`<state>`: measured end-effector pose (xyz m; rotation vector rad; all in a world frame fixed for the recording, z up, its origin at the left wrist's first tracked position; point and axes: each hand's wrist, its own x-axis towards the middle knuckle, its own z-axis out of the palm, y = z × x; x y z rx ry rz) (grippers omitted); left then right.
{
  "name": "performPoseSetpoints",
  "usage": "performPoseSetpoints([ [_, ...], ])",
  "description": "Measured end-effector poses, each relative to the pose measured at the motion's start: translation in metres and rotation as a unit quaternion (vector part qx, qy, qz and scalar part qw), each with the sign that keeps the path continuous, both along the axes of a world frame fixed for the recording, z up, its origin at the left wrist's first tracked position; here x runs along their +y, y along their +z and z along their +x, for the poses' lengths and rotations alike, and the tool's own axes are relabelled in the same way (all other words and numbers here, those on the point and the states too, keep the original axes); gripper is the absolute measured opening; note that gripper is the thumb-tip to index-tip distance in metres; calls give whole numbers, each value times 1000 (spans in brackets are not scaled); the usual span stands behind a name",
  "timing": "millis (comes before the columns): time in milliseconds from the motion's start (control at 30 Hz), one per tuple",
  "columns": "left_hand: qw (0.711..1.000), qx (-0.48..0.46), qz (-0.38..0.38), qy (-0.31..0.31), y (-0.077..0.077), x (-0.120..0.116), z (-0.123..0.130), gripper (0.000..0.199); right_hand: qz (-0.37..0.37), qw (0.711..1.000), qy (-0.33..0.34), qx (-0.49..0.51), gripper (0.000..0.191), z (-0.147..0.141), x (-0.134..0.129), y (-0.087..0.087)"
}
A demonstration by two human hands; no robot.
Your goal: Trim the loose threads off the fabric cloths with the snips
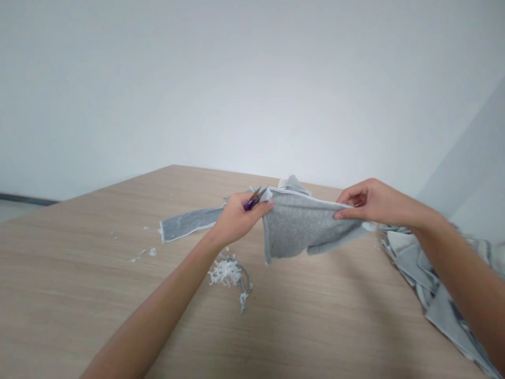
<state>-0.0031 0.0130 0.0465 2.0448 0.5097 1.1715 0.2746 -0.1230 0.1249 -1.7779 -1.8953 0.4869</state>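
Nearest, along the lower right of the frame, I see a heap of grey and whitish fabric pieces (445,310) on the wood-grain table (307,326), the right forearm (461,263) crossing in front and hiding part of it. Just below centre lies a tangle of white thread (225,272), with small white scraps (152,252) dotted to its left. Above these, right of centre, a grey cloth (302,226) with a pale edge hangs stretched between both hands, clear of the tabletop. The left hand (239,213) is mostly curled, thumb pinching the cloth's upper-left corner, with purple-handled scissors (251,202) tucked in the same grip, blades pointing up. The right hand (371,200) pinches the top edge farther right, between thumb and fingers. Behind the left hand, which covers one end, a grey strip (187,225) reaches leftward. A crumpled piece (292,184) peeks over the cloth, its lower part blocked. Beyond, a pale wall (252,79) fills the upper frame.
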Motion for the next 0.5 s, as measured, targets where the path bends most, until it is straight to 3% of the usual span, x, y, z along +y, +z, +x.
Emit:
performPoseSetpoints([
  [167, 1000, 11, 15, -9, 12, -6, 1, 41, -10, 999, -28, 28, 42, 18, -19, -16],
  [367, 998, 22, 43, -42, 39, -25, 2, 38, 16, 988, -68, 134, 33, 19, -66, -34],
  [500, 988, 91, 123, -23, 50, -30, 21, 38, 21, 977, -113, 177, 35, 16, -93, -56],
])
